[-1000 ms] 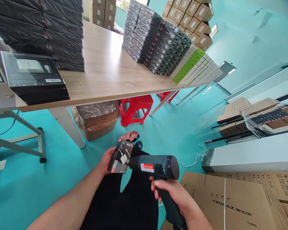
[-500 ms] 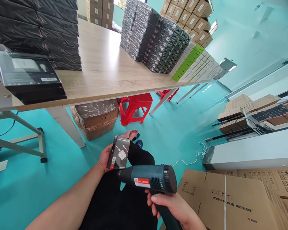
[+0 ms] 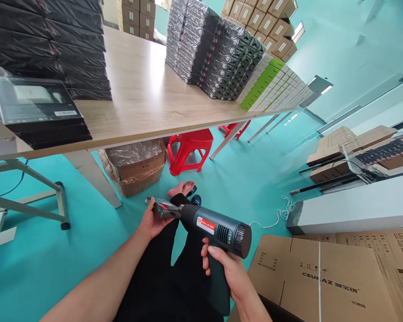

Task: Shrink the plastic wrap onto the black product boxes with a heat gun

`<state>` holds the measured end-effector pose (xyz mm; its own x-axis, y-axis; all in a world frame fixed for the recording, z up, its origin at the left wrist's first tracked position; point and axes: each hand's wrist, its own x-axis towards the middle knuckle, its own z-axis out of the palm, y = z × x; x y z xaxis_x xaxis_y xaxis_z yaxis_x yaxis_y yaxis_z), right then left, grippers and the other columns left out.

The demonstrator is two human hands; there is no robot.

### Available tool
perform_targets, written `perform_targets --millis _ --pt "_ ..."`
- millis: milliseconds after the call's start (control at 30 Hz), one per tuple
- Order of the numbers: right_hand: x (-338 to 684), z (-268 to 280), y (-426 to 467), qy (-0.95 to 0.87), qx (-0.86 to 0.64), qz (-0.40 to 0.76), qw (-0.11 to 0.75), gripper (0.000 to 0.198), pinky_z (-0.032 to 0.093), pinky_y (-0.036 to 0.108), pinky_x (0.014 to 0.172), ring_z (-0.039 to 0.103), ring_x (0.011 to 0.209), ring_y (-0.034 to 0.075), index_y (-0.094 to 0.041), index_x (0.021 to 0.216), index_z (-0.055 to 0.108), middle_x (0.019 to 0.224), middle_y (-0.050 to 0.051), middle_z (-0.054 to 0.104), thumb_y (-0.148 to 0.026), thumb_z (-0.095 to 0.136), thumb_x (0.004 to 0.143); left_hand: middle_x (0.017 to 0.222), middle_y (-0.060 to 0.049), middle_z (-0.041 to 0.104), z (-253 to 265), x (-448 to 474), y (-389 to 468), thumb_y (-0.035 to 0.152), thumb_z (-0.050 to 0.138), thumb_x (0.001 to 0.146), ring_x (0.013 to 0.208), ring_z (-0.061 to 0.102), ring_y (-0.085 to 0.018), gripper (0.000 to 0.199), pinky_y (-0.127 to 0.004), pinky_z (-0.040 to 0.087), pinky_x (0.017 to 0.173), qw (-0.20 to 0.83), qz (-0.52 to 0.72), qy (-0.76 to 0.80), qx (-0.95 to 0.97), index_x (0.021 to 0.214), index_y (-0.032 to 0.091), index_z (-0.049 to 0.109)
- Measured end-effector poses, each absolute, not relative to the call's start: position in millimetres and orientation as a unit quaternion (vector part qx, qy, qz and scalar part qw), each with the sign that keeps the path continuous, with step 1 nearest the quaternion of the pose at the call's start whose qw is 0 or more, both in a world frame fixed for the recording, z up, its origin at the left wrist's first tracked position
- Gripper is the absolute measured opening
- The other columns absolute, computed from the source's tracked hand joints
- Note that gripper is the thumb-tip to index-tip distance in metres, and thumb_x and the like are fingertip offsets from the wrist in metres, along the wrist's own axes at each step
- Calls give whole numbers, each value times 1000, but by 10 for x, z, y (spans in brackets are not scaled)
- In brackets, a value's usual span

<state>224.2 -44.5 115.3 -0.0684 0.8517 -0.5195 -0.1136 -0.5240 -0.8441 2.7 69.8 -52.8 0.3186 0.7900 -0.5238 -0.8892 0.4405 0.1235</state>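
My left hand [image 3: 152, 222] is closed around a small dark charger box [image 3: 168, 210], which is tilted so that a narrow side faces me. In my right hand [image 3: 221, 264] is a dark green heat gun [image 3: 218, 227] with a red and white label, gripped by its handle. The gun's nozzle points left at the box, right beside its edge; whether they touch I cannot tell. Both hands are over my lap, in front of the table edge.
The wooden table [image 3: 134, 107] carries stacks of film-wrapped black boxes [image 3: 77, 53] and white-green boxes [image 3: 260, 85]. Beneath it stand an open carton [image 3: 137, 169] and a red stool [image 3: 191, 145]. Large cardboard boxes [image 3: 295, 268] are at my right; a white cable [image 3: 272, 223] lies on the floor.
My left hand has turned the box from its printed face to a narrow side. The heat gun has tilted, its nozzle moving up and slightly right, close to the box.
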Motion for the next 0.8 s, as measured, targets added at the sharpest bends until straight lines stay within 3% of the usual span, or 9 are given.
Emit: perform_targets --millis 200,333,500,667,800 --pt "2226 1189 -426 -360 -546 689 313 31 49 30 57 59 65 17 -15 104 67 85 7 66 -34 65 80 101 -16 69 -561 6 698 44 60 83 97 66 -33 37 -54 52 84 795 547 248 -87 102 13 58" --pt "2198 1165 -429 -372 -569 652 336 30 50 31 58 59 65 17 -15 103 67 84 6 65 -36 64 82 107 -21 66 -577 5 700 48 60 82 103 63 -37 44 -57 50 85 810 520 257 -87 105 11 57" --pt "2194 1178 -416 -388 -552 672 305 28 50 32 58 59 64 17 -16 100 69 84 7 67 -36 65 80 99 -18 69 -556 14 705 47 57 85 98 65 -34 39 -53 53 82 798 531 266 -100 104 13 58" --pt "2126 1220 -354 -377 -582 641 329 29 50 33 59 58 65 18 -17 101 68 82 6 67 -37 64 81 108 -23 66 -543 38 707 52 55 84 102 64 -37 50 -56 51 83 825 494 258 -98 111 9 56" --pt "2074 1266 -355 -395 -537 680 305 26 49 32 58 59 64 17 -16 98 70 82 6 67 -35 65 80 89 -15 70 -580 23 707 46 58 84 84 69 -29 36 -48 55 81 815 503 264 -109 97 12 60"
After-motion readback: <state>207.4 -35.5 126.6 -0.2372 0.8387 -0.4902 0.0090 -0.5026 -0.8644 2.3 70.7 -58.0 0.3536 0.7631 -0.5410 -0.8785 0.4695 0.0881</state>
